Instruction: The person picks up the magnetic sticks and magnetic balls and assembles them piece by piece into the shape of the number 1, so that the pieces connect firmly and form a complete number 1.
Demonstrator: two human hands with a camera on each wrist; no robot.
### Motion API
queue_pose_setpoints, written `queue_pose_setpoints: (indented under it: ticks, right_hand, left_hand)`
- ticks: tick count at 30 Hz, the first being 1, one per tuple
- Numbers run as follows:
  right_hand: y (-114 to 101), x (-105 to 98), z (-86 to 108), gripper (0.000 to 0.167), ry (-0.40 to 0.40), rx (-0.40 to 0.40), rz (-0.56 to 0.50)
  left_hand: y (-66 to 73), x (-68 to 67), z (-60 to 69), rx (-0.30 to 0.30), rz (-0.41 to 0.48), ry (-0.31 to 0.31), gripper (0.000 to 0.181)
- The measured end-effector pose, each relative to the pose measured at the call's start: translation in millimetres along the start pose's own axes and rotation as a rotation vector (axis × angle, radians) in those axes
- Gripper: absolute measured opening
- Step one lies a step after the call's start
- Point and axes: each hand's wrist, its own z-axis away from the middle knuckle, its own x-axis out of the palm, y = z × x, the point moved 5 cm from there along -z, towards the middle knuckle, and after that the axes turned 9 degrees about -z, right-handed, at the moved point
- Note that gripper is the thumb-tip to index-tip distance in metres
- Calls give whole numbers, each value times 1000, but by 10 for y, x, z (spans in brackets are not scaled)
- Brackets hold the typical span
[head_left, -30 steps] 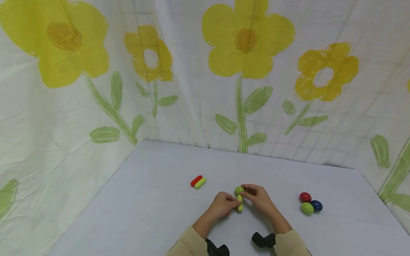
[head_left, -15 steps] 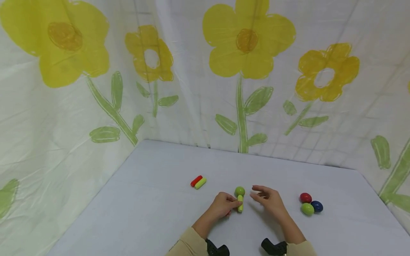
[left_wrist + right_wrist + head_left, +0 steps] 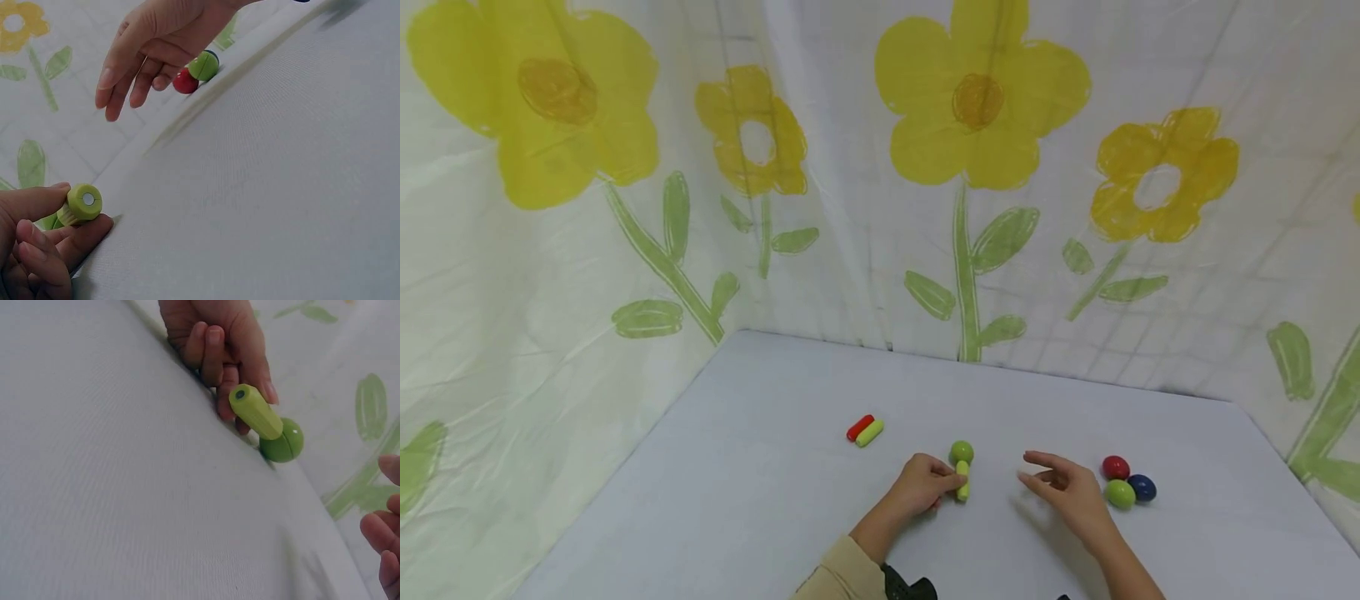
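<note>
My left hand (image 3: 919, 485) pinches a yellow-green rod (image 3: 962, 483) between thumb and fingers, low over the white table. At the rod's far end sits a green ball (image 3: 961, 452); in the right wrist view the ball (image 3: 284, 442) touches the rod (image 3: 256, 412). A round silvery disc shows in the near end of the rod (image 3: 86, 199) in the left wrist view. My right hand (image 3: 1067, 492) hovers to the right of them, fingers apart and loosely bent, holding nothing. Nearest to it is a cluster of a red ball (image 3: 1116, 467), a green ball (image 3: 1120, 494) and a dark blue ball (image 3: 1142, 487).
Left of the hands and farther back, a red rod (image 3: 861, 427) and a second yellow-green rod (image 3: 870, 432) lie side by side. The white table (image 3: 760, 492) ends at a hanging sheet (image 3: 850, 250) printed with yellow flowers.
My right hand has let go of the green ball and moved right, towards the ball cluster. The left hand stays in place, still pinching the rod with the green ball at its end.
</note>
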Motion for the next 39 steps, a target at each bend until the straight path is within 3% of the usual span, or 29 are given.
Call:
queue_pose_setpoints:
  ticks: [8,21,30,39]
  right_hand:
    - [-47,-307,147,49,53,-47,57]
    - [6,-720,310,45,225,-135,40]
    - [126,-910,373,42,295,-87,83]
    - [261,-1027,362,51,355,2,108]
  left_hand:
    - [-14,-40,-21,33,-6,-2,20]
    - [-33,-5,-28,-10,-7,2,19]
    - [-40,14,-42,-8,-11,-3,17]
    - [-31,13,-20,-6,7,0,17]
